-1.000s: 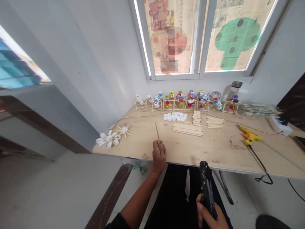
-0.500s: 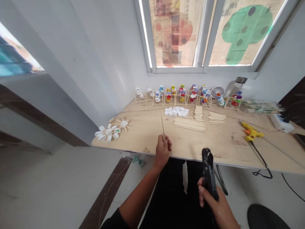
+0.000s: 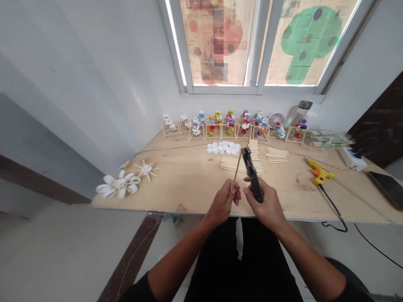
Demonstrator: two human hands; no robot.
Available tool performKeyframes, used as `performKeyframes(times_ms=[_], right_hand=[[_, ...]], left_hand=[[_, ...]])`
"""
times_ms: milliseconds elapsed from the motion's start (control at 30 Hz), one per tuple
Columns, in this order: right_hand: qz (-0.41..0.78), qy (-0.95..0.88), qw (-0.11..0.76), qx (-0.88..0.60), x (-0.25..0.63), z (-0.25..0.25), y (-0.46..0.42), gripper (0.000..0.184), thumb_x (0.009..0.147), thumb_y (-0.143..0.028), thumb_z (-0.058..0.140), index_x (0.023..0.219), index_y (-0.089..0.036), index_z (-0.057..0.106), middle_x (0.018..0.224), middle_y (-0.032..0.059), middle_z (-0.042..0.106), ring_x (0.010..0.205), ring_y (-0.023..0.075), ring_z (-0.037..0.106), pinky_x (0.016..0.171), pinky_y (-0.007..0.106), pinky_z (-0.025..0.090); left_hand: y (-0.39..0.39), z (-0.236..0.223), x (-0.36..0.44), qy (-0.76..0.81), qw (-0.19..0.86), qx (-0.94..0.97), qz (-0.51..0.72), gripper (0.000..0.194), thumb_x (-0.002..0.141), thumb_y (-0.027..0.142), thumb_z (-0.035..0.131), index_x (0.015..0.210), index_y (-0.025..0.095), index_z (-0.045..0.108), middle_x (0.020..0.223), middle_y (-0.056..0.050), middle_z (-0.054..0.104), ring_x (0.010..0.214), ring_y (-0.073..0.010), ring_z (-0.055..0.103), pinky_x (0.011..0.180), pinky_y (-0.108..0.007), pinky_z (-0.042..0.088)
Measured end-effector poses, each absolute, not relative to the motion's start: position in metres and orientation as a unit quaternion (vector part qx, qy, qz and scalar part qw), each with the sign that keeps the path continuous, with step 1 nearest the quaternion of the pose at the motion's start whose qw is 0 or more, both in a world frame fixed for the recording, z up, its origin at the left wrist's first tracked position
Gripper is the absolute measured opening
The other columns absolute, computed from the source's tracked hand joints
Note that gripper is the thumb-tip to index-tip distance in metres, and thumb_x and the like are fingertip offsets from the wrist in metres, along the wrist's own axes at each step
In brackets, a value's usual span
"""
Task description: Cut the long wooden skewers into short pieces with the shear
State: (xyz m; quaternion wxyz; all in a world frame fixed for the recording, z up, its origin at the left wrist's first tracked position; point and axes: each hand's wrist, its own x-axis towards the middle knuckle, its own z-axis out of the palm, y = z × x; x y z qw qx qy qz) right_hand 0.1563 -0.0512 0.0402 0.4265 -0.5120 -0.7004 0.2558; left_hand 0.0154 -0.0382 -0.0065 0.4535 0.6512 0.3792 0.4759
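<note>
My left hand [image 3: 227, 197] is closed around the lower end of a thin wooden stick [image 3: 236, 170], which points up and away from me. Close beside it, my right hand [image 3: 265, 201] grips black pruning shears [image 3: 252, 174], their head level with the stick's upper end. Whether the jaws touch the stick I cannot tell. Beyond both hands lie white bottle caps [image 3: 222, 147] in a cluster and piles of wooden sticks [image 3: 229, 162], partly hidden by the shears.
Several small stick stands with coloured caps [image 3: 230, 126] line the wall. At left on the table [image 3: 182, 184] are a white cap flower [image 3: 119, 184] and a cap with spokes [image 3: 146, 169]. A yellow glue gun [image 3: 319, 173], its cord, a phone [image 3: 385, 188] and a power strip [image 3: 352, 158] are right.
My right hand has raised the shears from below the table edge and brought them up beside the stick. My left hand has moved right with the stick. The view has shifted right.
</note>
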Motion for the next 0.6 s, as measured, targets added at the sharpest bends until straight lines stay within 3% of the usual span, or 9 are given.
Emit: performKeyframes(times_ms=[267,500,600], right_hand=[[0.104,-0.757,0.363,-0.534,0.134,0.033,-0.005,0.014,0.076,-0.022,0.049,0.088,-0.019,0.054,0.067,0.0016,0.061,0.06,0.0179,0.059,0.057,0.024,0.042],[0.071,-0.79,0.326,-0.515,0.13,0.021,0.006,0.016,0.071,-0.017,0.049,0.086,-0.019,0.053,0.067,0.0034,0.061,0.064,0.02,0.058,0.058,0.025,0.041],[0.08,-0.793,0.322,-0.512,0.129,0.018,0.005,0.015,0.071,-0.017,0.048,0.086,-0.019,0.052,0.066,0.003,0.06,0.062,0.0197,0.058,0.057,0.025,0.04]], left_hand=[[-0.006,-0.022,0.022,0.401,0.362,0.698,0.471,0.018,0.087,0.021,0.034,0.101,0.018,0.045,0.088,-0.005,0.062,0.078,-0.0171,0.058,0.071,-0.03,0.046],[0.002,-0.017,0.001,0.485,0.245,0.742,0.393,0.016,0.08,0.014,0.04,0.082,0.02,0.055,0.089,-0.007,0.062,0.088,-0.0224,0.056,0.077,-0.035,0.045],[0.001,-0.014,-0.003,0.498,0.225,0.741,0.391,0.017,0.076,0.01,0.042,0.078,0.021,0.056,0.087,-0.006,0.061,0.085,-0.0211,0.057,0.074,-0.032,0.045]])
